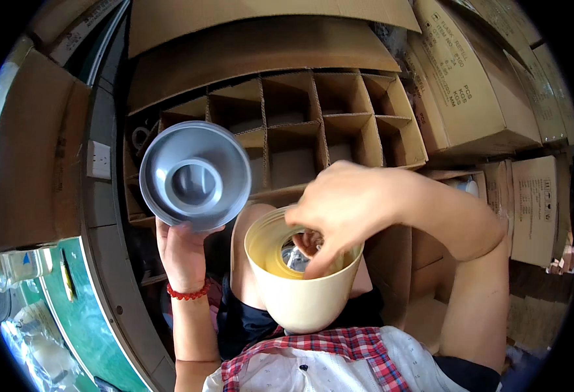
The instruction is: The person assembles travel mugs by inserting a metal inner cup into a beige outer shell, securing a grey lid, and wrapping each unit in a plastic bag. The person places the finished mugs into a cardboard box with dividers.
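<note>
My left hand (183, 256) grips the lower edge of a grey round plastic piece (225, 153). This piece is dished, with a raised ring in its middle, and its hollow side faces me. A cream plastic jug-like body (300, 302) rests on my lap, its wide mouth up. My right hand (339, 212) reaches over its rim with curled fingers and thumb down inside. Beside those fingers, something shiny and silvery (294, 259) shows within the yellowish inner wall. The fingertips are partly hidden and slightly blurred, so what they pinch is not clear.
Before me stands an open cardboard carton (291, 127) with divider cells. Closed cartons (476, 85) are stacked at the right. At the left are a green table (81, 307) with a yellow-handled cutter (68, 281) and plastic wrapping (42, 340), and a wall socket (98, 160).
</note>
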Tool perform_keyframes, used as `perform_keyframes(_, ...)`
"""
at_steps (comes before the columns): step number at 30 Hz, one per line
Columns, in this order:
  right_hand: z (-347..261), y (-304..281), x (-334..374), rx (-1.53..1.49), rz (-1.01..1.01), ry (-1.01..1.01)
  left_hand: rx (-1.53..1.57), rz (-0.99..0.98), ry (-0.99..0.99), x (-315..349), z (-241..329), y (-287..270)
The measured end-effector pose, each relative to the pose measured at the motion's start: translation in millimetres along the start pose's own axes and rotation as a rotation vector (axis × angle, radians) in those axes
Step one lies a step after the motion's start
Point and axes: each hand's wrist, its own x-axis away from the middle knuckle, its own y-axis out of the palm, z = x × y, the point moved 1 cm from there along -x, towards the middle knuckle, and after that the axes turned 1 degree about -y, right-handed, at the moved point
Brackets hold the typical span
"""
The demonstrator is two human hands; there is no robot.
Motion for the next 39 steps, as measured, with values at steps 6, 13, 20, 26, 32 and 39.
perform_keyframes(6,41.0,41.5,4.6,-1.23,0.929,-0.294,-0.232,-0.268,0.148,-0.5,3.3,32.9)
perform_keyframes(13,40.5,108.2,-3.1,-1.363,1.058,-0.816,-0.258,-0.651,0.115,6.7,-7.2,64.2)
perform_keyframes(20,31.0,141.0,10.5,-1.306,1.039,-0.734,-0.132,-0.622,0.125,22.4,-28.9,54.9)
perform_keyframes(26,32.8,151.2,8.2,-1.229,1.079,-0.774,-0.06,-0.632,0.127,34.1,-31.7,53.6)
perform_keyframes(32,12.2,144.7,22.5,-0.997,1.143,-0.657,-0.078,-0.638,0.133,34.0,-33.5,47.2)
perform_keyframes(39,-12.6,114.9,49.6,-0.908,1.103,-0.442,-0.472,-0.659,0.139,10.9,-16.1,31.2)
